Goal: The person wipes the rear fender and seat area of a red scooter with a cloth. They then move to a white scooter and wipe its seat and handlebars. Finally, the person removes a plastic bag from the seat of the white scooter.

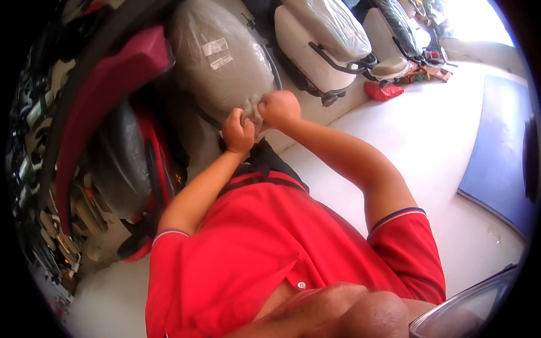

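Note:
Both my hands are closed on a small bunched grey cloth [252,109] at the near end of a scooter seat. My left hand [239,133] grips its left side, fingers curled. My right hand [280,109] is in a fist at its right side, a little higher and close to the left. The seat [228,70] is grey, rounded and wrapped in clear plastic, with two white labels on top. Whether the cloth touches the seat is hard to tell.
A dark red scooter panel [112,84] and a plastic-covered black seat [121,163] stand at left. Further right are a white scooter [310,56] with a wrapped seat, a red bag [384,91] on the white floor, and a blue panel [501,152].

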Demonstrator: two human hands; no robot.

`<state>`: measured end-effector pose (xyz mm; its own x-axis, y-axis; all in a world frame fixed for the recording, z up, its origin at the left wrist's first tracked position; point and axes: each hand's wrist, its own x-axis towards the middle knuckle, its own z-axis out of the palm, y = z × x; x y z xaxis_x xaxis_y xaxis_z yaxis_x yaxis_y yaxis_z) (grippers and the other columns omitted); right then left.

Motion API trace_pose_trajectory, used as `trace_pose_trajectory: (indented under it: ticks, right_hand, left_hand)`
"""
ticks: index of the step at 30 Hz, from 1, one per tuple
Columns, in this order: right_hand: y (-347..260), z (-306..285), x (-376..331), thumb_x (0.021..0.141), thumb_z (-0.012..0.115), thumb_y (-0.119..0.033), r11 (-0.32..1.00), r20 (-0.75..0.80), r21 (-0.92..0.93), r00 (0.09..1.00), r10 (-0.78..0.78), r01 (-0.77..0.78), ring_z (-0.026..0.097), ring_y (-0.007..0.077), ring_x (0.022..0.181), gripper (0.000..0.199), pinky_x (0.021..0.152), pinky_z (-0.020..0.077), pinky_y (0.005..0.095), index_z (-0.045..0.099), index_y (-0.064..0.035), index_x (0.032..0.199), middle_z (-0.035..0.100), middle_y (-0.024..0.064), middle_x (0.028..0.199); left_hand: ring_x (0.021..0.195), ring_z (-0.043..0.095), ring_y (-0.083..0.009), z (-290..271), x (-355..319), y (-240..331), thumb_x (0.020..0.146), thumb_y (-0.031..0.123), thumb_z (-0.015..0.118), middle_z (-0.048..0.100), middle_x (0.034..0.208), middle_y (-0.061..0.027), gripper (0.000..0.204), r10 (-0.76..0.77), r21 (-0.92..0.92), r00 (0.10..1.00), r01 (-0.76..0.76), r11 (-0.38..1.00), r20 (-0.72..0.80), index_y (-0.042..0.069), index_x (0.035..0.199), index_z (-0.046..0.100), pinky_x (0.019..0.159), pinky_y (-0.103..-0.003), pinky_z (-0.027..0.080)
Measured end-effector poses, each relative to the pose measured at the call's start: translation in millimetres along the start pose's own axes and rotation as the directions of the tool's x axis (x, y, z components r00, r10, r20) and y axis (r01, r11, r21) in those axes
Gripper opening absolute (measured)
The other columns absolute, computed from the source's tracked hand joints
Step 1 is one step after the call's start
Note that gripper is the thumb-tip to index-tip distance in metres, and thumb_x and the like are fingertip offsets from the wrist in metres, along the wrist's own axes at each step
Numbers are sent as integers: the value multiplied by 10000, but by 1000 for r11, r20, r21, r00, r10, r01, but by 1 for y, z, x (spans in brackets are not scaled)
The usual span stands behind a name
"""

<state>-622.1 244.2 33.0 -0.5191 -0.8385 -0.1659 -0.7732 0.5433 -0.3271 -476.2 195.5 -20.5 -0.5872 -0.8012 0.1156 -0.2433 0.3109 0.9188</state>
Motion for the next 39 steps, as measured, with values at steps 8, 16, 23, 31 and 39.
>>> trace_pose_trajectory:
  ticks: [8,16,23,31,39]
  right_hand:
    - [-4,-6,-1,722,563,-276,999,11,34,1000,-2,2,638,347,700,259,750,491,442,685,-56,661,654,158,693]
    - [-8,-16,-1,724,538,-265,1000,122,18,993,1,-3,656,326,733,260,786,486,427,701,-67,676,678,146,736]
    - [-5,-10,-1,723,533,-260,999,93,47,995,-32,28,664,295,765,247,784,470,401,706,-91,671,688,123,749]
    - [-4,0,1,722,566,-234,997,11,64,999,-49,48,636,327,717,204,750,473,442,665,-72,647,661,137,720]
    - [-1,-4,-3,723,573,-233,998,4,38,999,-42,42,636,313,752,192,767,477,440,666,-79,658,656,127,726]
  left_hand:
    - [805,526,-462,-4,0,-11,771,154,534,549,845,-233,219,65,12,997,-66,998,45,-1,925,525,701,-485,436]
    - [771,505,-469,-8,1,-10,768,151,512,515,814,-241,217,84,3,994,-84,996,75,-10,913,513,682,-477,427]
    - [765,502,-471,-10,3,-4,773,150,504,514,811,-238,223,78,22,993,-81,997,89,-10,928,517,679,-476,423]
    - [778,510,-474,-12,4,-6,782,150,489,518,824,-241,225,75,43,990,-81,996,121,-15,931,519,686,-487,427]
    - [771,509,-474,-7,4,-3,781,148,488,517,831,-246,235,138,-6,985,-138,990,102,-28,933,519,686,-487,432]
